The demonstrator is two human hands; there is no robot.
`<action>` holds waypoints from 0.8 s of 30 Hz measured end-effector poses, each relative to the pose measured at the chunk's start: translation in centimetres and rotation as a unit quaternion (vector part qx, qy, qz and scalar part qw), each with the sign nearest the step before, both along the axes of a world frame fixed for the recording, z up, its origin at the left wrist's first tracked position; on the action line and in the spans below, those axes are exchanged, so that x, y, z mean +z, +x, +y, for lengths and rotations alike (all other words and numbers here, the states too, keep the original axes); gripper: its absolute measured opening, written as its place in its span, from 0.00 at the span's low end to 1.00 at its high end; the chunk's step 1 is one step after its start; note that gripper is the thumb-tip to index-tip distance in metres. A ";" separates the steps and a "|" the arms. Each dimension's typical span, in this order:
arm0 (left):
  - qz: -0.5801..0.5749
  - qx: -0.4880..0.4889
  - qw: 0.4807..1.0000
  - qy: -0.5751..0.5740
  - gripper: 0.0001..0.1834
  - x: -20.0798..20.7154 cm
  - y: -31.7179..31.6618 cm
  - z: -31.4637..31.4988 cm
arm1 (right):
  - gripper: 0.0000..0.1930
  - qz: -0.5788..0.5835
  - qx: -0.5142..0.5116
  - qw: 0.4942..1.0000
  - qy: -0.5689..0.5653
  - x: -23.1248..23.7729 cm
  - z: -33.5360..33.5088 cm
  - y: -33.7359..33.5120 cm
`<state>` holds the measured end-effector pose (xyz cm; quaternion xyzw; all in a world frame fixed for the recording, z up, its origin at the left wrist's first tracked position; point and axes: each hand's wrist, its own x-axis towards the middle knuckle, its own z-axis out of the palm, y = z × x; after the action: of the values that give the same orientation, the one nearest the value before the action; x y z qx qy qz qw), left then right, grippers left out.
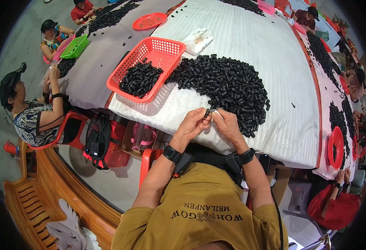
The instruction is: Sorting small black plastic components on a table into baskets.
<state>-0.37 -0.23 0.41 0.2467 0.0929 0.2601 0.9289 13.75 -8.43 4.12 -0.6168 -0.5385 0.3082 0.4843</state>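
Observation:
My left hand [194, 123] and my right hand [228, 125] meet over the near edge of the white-covered table. Their fingertips pinch a small black cylindrical piece [208, 113] between them. Something white shows at the right fingertips, too small to make out. Just beyond my hands spreads a large pile of similar black pieces [237, 85]. A red plastic basket [175, 56] stands to the left of the pile, with a heap of black pieces [141, 79] in its near part.
Behind the pile lies a white crumpled packet [198, 41], with a red round tray [149, 21] farther left. Seated people work at both sides, one nearby at left [39, 112]. A green basket [75, 46] and a red basin [336, 148] stand on neighbouring tables.

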 end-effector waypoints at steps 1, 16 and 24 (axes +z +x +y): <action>0.001 0.000 1.000 0.003 0.11 -0.1 0.0 0.0 | 0.14 0.000 0.000 1.000 0.000 0.0 0.0 0.0; 0.011 -0.002 1.000 0.006 0.11 -0.1 0.0 0.0 | 0.17 -0.065 -0.004 0.997 0.030 -1.0 0.2 0.3; 0.014 0.005 1.000 0.017 0.11 0.1 0.0 -0.1 | 0.16 -0.067 -0.016 0.997 0.026 -1.0 0.3 0.2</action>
<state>-0.34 -0.31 0.54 0.2656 0.1029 0.2626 0.9219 13.97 -8.17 3.16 -0.6316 -0.5680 0.2439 0.4679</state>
